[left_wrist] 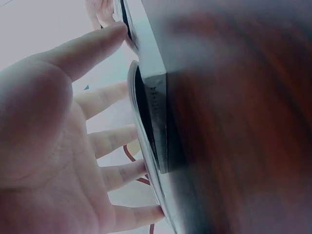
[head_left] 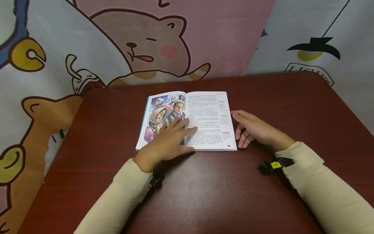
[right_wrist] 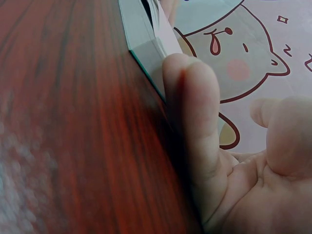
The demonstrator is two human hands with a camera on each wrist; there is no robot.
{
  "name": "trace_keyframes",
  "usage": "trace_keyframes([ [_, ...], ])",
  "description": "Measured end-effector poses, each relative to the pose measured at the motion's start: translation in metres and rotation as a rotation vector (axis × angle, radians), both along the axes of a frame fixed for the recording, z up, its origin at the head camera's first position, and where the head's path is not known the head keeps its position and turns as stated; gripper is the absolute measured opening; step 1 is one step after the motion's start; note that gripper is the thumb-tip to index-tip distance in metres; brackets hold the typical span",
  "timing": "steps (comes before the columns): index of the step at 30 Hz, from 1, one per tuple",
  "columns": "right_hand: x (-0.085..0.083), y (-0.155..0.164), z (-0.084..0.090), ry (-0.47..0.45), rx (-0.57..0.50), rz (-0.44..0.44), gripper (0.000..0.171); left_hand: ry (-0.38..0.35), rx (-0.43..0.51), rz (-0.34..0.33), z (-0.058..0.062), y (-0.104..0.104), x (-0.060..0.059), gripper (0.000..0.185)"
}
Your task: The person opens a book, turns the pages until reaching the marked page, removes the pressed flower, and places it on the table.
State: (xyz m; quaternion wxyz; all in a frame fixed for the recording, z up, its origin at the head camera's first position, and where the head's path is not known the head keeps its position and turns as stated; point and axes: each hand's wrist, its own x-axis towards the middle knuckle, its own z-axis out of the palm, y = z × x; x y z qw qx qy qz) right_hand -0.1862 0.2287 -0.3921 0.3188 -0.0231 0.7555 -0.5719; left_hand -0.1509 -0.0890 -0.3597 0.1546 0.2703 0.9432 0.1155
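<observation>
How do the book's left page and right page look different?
The left page shows a big colourful picture of people; the right page is mostly rows of print. The left hand covers more of the left page than of the right page. Both belong to the same open book.

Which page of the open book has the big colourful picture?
The left page, partly covered by the left hand. Painted people appear there; the right page is mostly printed text.

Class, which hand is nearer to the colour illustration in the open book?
Left: the left hand lies over the lower right of the illustration. The right hand is farther, beside the outer edge of the text page.
</observation>
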Motion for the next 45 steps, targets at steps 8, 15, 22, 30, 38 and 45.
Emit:
trace_keyframes([
  [8, -0.001, -0.0003, -0.0039, -0.012, -0.011, -0.006, 0.059, -0.013, -0.003, 0.001, -0.0005, -0.0007, 0.001, 0.069],
  [15, -0.0003, -0.0011, -0.0033, 0.002, 0.002, -0.003, 0.059, 0.0, -0.004, -0.008, -0.002, -0.0017, 0.0011, 0.068],
  [22, 0.0008, -0.0004, -0.0029, -0.011, -0.003, -0.001, 0.058, -0.004, -0.006, -0.023, -0.0014, 0.0005, 0.0009, 0.064],
  [30, 0.0012, -0.0009, -0.0017, 0.001, -0.003, -0.003, 0.059, 0.014, -0.02, -0.035, -0.0008, 0.002, 0.0011, 0.058],
  [38, 0.0003, 0.0011, 0.0015, 0.009, -0.005, -0.012, 0.059, 0.044, -0.015, -0.043, -0.0004, 0.0037, -0.0007, 0.054],
  [45, -0.0003, 0.0006, -0.0012, -0.007, -0.02, -0.002, 0.058, 0.105, 0.054, -0.09, -0.0019, 0.0043, -0.0001, 0.037],
])
